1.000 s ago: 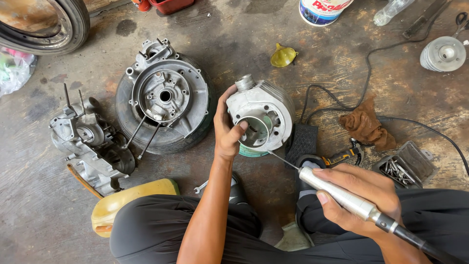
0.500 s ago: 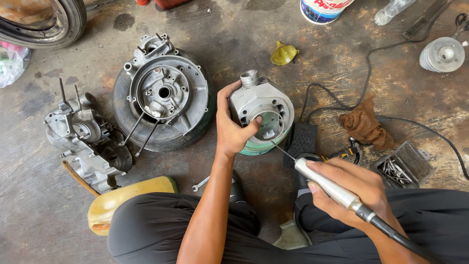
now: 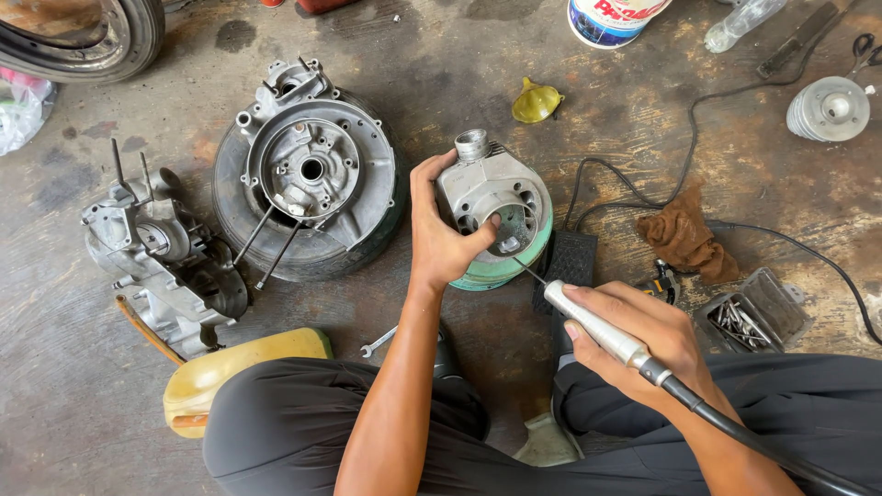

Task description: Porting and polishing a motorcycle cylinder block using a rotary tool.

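Engine cylinder (image 3: pixel 491 197) sits on a green ring on the floor, just right of the tyre-mounted crankcase half (image 3: pixel 312 174); left hand (image 3: pixel 441 234) fingers wrap its rim, right hand (image 3: pixel 634 335) fingers closed around the rotary grinder handpiece (image 3: pixel 597 326), bit at the port. Looks like port grinding in hand; next move calls for a steady bit inside the opening. Versus earlier frames, the cylinder is turned flatter and the bit is closer in.

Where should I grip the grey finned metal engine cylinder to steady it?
Grip the grey finned metal engine cylinder by its left outer rim, coming from the left, as the left hand does. That leaves the bore open toward the right hand and its silver rotary grinder handpiece.
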